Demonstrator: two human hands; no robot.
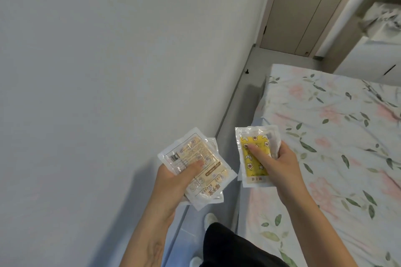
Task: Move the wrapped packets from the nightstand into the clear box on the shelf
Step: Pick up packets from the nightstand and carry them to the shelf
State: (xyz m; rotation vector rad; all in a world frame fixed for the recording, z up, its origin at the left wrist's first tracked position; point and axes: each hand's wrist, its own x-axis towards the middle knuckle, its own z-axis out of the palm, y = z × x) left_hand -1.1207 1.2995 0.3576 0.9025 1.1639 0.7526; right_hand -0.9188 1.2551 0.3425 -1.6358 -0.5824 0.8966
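Wrapped packets are lifted: our left hand (173,182) grips the beige packets (195,167), our right hand (280,165) the yellow packet (255,156); shelf and clear box remain unseen, delivery pending.

I see my left hand (173,178) and right hand (280,165) held out side by side, apart from each other, over the strip of floor (240,102) that runs between the wall (97,60) on the left and the bed (329,147) on the right. The left hand holds a stack of packets (195,167); the right holds more packets (256,154) at the bed's near edge. A door (303,6) stands beyond the far end of the floor strip, a cabinet (368,56) behind the bed.
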